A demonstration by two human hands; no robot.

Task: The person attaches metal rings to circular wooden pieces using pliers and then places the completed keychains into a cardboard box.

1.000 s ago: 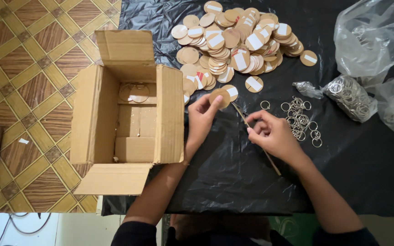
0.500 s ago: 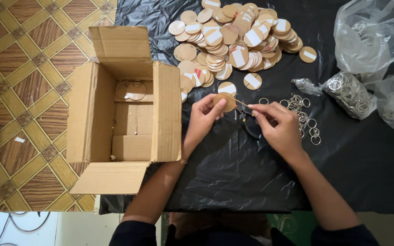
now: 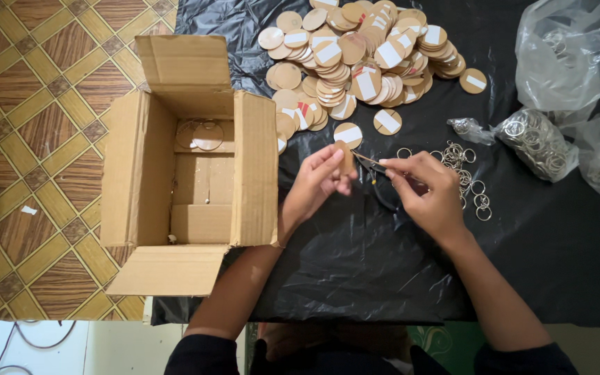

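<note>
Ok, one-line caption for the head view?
Left hand holds a wooden disc, right hand works pliers beside an open cardboard box.

A glossy, crinkled black plastic sheet [image 3: 355, 264] covers the work surface. Matt, smooth wooden discs [image 3: 355, 55], some with white paper labels, lie in a heap. Shiny metal rings [image 3: 470, 177] lie loose, with more inside clear, glossy plastic bags [image 3: 564, 48]. The open box [image 3: 189, 173] is matt brown cardboard. The floor tiles [image 3: 29, 83] look wood-patterned and slightly glossy.
</note>
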